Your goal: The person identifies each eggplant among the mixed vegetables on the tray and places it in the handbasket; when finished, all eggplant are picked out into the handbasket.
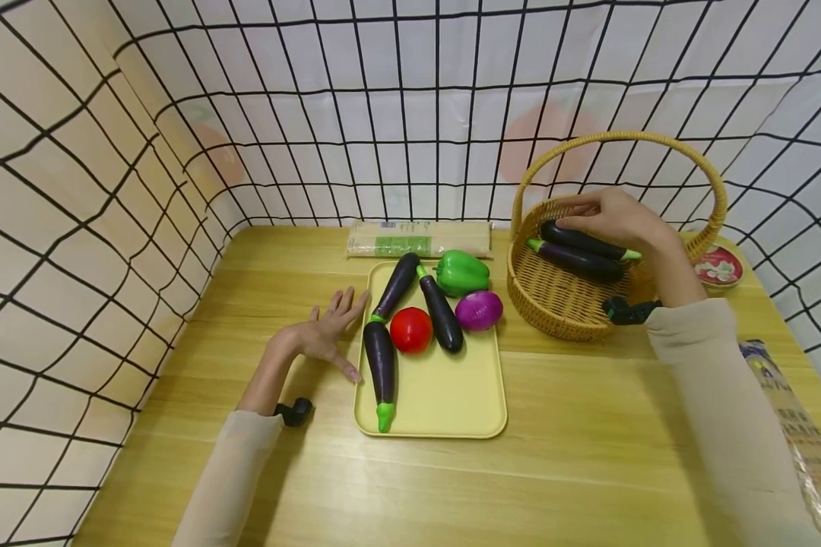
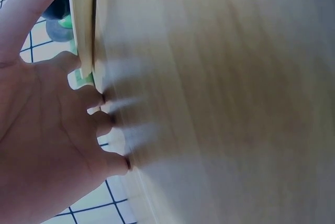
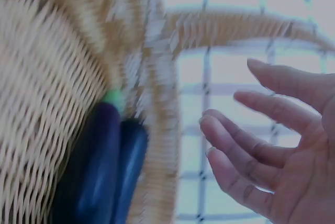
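My left hand (image 1: 324, 332) lies at the left edge of a yellow tray (image 1: 445, 403), fingers spread; in the left wrist view its fingertips meet the wooden table (image 2: 220, 98). Over the wicker basket (image 1: 554, 311) hovers my right hand (image 1: 619, 216). The right wrist view shows that hand's fingers (image 3: 235, 130) loosely bent, holding nothing, apart from two eggplants. Inside the basket, one eggplant (image 1: 578, 260) lies alongside another eggplant (image 1: 581, 238). On the tray are three eggplants (image 1: 381, 357), a red tomato (image 1: 411, 330), a green bell pepper (image 1: 461, 273) and a purple onion (image 1: 479, 311).
A clear packet with a green label (image 1: 404, 239) lies behind the tray. The basket's tall handle (image 1: 622, 137) arches over its opening. Right of it sits a round container with a red label (image 1: 718, 267). A shiny bag (image 1: 794, 425) lies along the right edge. Black netting (image 1: 417, 114) surrounds the table.
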`<state>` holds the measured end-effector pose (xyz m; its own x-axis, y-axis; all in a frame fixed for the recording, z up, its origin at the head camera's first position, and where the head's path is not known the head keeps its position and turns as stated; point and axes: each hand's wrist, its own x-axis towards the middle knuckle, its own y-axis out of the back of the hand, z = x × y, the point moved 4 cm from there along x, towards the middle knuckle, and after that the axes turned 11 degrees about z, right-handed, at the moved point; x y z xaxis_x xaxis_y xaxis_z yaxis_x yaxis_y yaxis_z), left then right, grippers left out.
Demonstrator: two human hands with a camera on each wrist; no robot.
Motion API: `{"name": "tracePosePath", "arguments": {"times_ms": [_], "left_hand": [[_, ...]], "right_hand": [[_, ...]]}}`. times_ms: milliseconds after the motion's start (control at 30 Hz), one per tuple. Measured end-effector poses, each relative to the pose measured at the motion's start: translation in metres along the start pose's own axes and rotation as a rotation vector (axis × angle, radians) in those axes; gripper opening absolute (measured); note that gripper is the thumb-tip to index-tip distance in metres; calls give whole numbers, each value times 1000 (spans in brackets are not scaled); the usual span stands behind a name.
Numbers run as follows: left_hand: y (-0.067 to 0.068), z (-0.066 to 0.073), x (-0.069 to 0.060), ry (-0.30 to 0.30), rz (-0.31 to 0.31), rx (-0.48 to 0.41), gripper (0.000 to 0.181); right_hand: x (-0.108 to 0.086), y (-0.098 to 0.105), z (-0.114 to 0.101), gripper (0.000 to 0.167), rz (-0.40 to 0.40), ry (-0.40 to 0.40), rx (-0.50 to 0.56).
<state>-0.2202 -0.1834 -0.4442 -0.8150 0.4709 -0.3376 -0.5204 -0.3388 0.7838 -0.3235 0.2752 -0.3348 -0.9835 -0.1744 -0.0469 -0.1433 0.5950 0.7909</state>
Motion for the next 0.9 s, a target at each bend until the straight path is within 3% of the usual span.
{"name": "tracePosePath", "arguments": {"times_ms": [267,600,900], "left_hand": [[2,0,-2,-2,13,-6,149],[1,0,-1,0,11,6,150],[1,-1,0,3,5,-3,150]], "right_hand": [[-48,-30,-72,61,-6,191,-70],[-91,-109,-119,64,1,328,158],[-118,-183,-147,69,-55,323,245]]}}
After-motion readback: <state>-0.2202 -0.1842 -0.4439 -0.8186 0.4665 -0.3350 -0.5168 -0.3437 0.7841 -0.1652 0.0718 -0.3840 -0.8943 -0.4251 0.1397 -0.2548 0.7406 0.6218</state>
